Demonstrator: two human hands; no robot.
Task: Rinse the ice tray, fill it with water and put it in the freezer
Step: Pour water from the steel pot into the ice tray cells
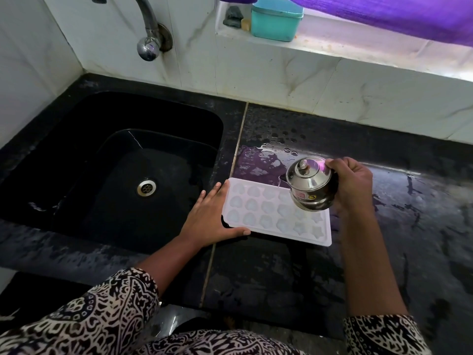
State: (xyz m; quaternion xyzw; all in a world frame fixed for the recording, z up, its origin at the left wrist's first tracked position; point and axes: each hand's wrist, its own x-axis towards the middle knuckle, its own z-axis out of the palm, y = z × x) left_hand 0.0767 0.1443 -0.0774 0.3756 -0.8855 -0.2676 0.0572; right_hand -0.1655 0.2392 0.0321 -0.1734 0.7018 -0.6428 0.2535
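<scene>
A white ice tray (266, 213) with heart and star shaped cells lies flat on the black counter (294, 272), just right of the sink. My left hand (210, 219) rests against the tray's left end, fingers straight and thumb along the near edge. My right hand (352, 183) grips a small lidded steel pot (311, 184), tilted to the left above the tray's far right cells. A thin stream of water runs from the pot's rim into the tray. Part of the tray's right end is hidden behind the pot.
A black sink (110, 170) with a steel drain (146, 187) lies to the left, under a wall tap (149, 29). Spilled water (266, 160) pools on the counter behind the tray. A teal box (276, 19) stands on the window ledge.
</scene>
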